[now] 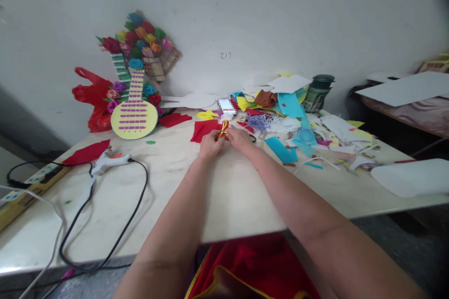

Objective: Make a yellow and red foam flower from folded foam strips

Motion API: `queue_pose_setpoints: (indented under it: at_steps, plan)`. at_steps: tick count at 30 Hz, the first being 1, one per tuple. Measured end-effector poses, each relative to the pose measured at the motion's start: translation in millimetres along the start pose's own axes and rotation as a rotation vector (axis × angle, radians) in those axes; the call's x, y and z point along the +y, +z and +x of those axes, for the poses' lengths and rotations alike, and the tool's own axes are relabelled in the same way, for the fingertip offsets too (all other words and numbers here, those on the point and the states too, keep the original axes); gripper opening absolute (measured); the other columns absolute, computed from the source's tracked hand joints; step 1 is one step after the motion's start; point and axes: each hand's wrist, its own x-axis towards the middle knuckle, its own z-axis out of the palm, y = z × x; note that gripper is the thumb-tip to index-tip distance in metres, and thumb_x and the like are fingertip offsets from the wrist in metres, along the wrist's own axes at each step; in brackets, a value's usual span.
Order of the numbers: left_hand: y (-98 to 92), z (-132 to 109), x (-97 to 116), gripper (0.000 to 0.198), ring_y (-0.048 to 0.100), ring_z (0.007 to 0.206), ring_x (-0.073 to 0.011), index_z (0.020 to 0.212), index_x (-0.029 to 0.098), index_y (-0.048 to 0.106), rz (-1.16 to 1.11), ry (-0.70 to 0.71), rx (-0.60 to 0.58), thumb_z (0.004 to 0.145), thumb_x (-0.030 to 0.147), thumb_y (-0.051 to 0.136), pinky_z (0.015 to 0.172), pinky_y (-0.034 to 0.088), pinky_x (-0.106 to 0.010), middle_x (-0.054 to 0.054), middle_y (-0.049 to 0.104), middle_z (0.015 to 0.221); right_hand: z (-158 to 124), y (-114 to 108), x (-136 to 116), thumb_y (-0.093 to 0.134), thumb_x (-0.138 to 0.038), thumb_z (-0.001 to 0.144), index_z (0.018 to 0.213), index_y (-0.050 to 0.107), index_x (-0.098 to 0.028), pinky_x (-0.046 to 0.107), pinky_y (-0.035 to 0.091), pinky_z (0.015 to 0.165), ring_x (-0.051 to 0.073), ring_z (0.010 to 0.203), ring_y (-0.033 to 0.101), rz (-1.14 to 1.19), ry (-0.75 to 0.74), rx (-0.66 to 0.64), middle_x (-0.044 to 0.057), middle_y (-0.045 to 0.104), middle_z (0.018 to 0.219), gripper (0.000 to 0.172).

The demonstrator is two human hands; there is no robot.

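Both my hands meet near the middle of the table, around a small bundle of thin yellow strips [223,127]. Closed fingers of my left hand [211,145] pinch its lower left side. My right hand [240,140] grips the bundle from the right, its fingers also closed. Just behind my left hand lies a piece of red crepe paper [203,130]. A pair of scissors [253,138] shows a dark handle loop beside my right hand, which hides most of it. Yellow paper scraps [206,115] lie a little farther back.
At left stand a yellow paper guitar [134,119], paper flowers [140,35] and a red plastic bag [93,96]. A glue gun [111,162], its looping cable and a power strip [30,184] lie nearer. Paper scraps [282,149], purple string [257,122] and a dark bottle [318,93] occupy the right.
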Motion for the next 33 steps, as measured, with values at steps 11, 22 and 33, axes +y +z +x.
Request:
queue_pose_setpoints:
  at_steps: [11,22,33]
  plan:
    - [-7.0,-0.7,-12.0,0.046,0.057,0.058,-0.0129,0.097,0.009,0.063,-0.672,-0.171,-0.071,0.059,0.034,0.072,0.055,0.047,-0.026,-0.006,0.065,0.073,3.5,5.8,9.0,0.042,-0.031,0.087,0.110,0.061,-0.023,0.032,0.042,0.080,0.021,0.096,0.059,0.096,0.009,0.041,0.007,0.067,0.107,0.032]
    - [-6.7,3.2,-21.2,0.052,0.060,0.066,-0.0149,0.106,0.010,0.060,-0.680,-0.096,-0.207,0.058,0.027,0.073,0.062,0.049,-0.029,-0.007,0.066,0.079,5.9,10.0,14.4,0.044,-0.031,0.085,0.110,0.063,-0.023,0.031,0.043,0.081,0.021,0.096,0.059,0.190,0.037,0.077,0.006,0.067,0.107,0.032]
    - [-13.1,1.0,-12.5,0.060,0.055,0.057,-0.0126,0.113,0.009,0.057,-0.625,-0.163,-0.255,0.058,0.028,0.072,0.059,0.047,-0.029,-0.002,0.061,0.067,4.2,6.6,14.3,0.045,-0.031,0.085,0.111,0.064,-0.025,0.030,0.044,0.078,0.020,0.094,0.060,0.203,0.046,0.068,0.004,0.068,0.106,0.033]
